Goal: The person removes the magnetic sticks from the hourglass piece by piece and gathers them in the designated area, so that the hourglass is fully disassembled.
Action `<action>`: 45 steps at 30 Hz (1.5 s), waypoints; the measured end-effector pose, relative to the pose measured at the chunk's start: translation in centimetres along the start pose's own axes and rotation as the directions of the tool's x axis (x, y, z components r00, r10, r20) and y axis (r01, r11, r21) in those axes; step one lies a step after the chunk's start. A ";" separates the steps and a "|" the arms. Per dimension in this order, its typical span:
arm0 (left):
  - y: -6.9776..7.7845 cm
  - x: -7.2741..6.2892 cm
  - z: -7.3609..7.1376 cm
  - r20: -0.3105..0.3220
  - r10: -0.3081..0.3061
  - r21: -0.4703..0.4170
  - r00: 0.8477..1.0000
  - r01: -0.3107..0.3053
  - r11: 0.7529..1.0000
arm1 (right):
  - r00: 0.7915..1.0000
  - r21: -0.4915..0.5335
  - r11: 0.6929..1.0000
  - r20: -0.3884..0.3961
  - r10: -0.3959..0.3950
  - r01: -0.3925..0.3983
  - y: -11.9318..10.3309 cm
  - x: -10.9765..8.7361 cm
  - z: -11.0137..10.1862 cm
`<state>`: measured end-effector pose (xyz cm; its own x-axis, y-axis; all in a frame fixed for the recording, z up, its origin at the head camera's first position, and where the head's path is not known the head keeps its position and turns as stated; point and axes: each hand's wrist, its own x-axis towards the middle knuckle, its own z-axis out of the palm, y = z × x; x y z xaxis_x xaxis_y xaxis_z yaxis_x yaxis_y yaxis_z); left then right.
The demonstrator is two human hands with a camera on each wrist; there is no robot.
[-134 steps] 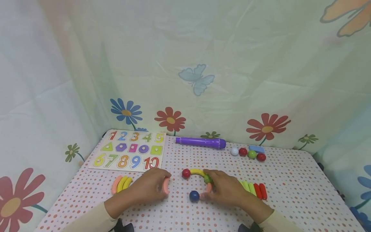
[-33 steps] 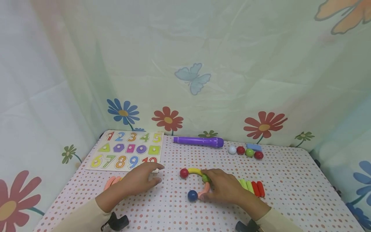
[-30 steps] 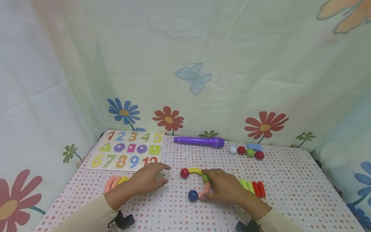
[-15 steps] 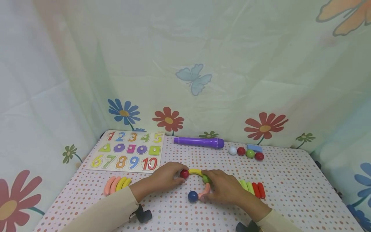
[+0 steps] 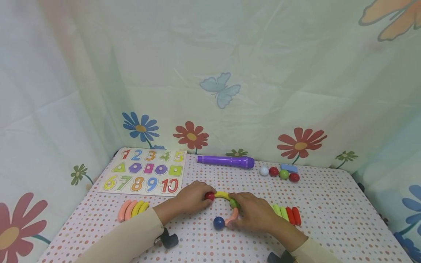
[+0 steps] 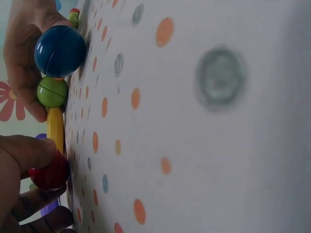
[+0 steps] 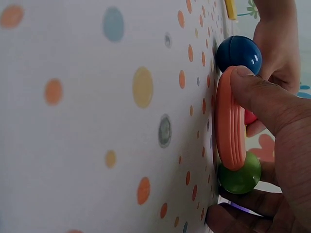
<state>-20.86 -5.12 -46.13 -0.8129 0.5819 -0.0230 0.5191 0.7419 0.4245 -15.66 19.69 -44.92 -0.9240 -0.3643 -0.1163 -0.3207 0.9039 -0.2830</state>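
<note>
Several magnetic-looking toy balls and curved sticks form an open arc on the dotted tabletop. At its left end my left hand (image 5: pixel 194 197) pinches the red ball (image 6: pixel 52 171) between thumb and fingers. A yellow curved stick (image 5: pixel 222 195) runs from there to the green ball (image 7: pixel 240 174). My right hand (image 5: pixel 254 212) holds the opposite side, its thumb on the salmon curved stick (image 7: pixel 228 121) and its fingers round the green ball. At the near end sits the dark blue ball (image 5: pixel 219 223), touching the salmon stick.
Salmon and yellow curved sticks (image 5: pixel 136 210) lie in a row at left. Green and red straight sticks (image 5: pixel 292 215) are right of my right hand. Behind are a number puzzle board (image 5: pixel 181 179), a purple tube-shaped toy (image 5: pixel 227 161), loose balls (image 5: pixel 284 174) and a light blue block (image 5: pixel 289 168).
My left hand first held a salmon curved stick, which now lies in the left row. It has since moved right and taken hold of the red ball. My right hand has stayed in place.
</note>
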 end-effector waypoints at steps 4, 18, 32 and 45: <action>-0.1 0.0 -0.2 0.011 0.004 -0.010 1.000 -0.004 1.000 | 1.000 -0.006 1.000 0.002 -0.003 0.003 -0.1 0.0 -0.2; -0.7 -0.3 -1.1 0.030 -0.056 -0.161 0.998 0.060 0.985 | 1.000 -0.011 1.000 -0.010 -0.020 0.019 -0.2 0.0 -0.2; -1.7 0.9 -2.4 -0.091 -0.075 -0.171 0.993 0.059 0.983 | 1.000 -0.009 1.000 -0.010 -0.011 0.010 -0.3 -0.2 -0.2; -2.4 2.7 -3.4 -0.176 -0.192 -0.228 0.966 0.149 0.962 | 1.000 -0.011 1.000 -0.010 -0.012 0.012 -0.2 -0.1 0.0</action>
<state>-25.24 -6.42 -44.08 -0.9309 0.3609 0.0557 0.3175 0.7247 0.6116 -15.48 19.56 -44.80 -0.9221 -0.3729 -0.1032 -0.3342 0.9019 -0.2737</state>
